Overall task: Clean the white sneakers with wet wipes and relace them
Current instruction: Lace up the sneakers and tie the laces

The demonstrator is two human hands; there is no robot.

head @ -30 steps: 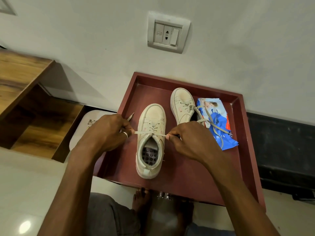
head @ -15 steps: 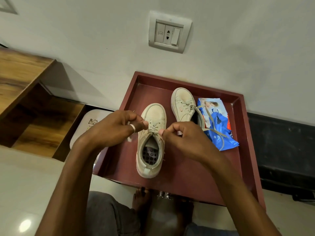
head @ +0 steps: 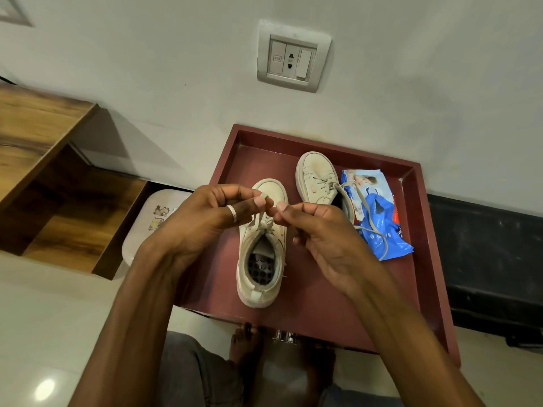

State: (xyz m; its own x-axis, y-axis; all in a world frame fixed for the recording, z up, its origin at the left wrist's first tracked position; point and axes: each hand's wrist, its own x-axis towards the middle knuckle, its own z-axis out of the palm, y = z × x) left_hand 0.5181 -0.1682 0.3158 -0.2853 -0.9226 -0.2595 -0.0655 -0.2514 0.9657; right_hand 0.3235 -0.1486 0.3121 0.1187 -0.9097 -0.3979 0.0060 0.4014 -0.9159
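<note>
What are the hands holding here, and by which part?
The lace of the near sneaker: the left hand pinches one end near its tip, the right hand pinches the other end.

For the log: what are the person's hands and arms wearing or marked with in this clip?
Both hands are bare, with no gloves. The left hand wears a plain silver-coloured band ring on one of its fingers; the right hand wears nothing. Both arms are uncovered as far as the frame shows: no sleeves, watch or bracelet.
</note>
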